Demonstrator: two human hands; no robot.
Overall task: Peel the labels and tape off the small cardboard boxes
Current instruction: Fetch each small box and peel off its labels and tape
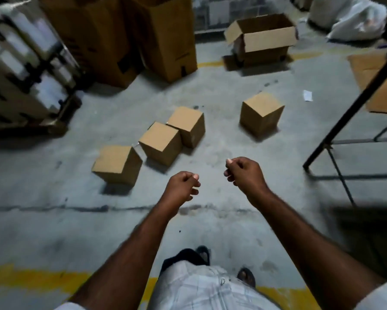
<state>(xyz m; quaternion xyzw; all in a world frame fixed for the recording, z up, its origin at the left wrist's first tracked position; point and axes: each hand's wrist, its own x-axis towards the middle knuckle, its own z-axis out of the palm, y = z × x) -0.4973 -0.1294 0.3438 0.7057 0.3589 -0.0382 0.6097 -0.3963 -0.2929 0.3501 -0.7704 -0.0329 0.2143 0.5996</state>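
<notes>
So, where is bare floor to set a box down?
Bare floor lies between the three clustered boxes and the lone box, also from those boxes back to the yellow line. It is crowded within the cluster and by the table legs at right.

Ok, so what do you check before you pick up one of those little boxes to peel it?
1. Hands free: left hand and right hand are curled, nothing seen in them. Ok.
2. Boxes found: four small boxes sit on the floor. Ok.
3. Hand on a box: neither touches one. Not ok.
4. Labels or tape to peel: the faces in view look plain. Cannot tell.
5. Way to the boxes: only bare floor lies between. Ok.
</notes>
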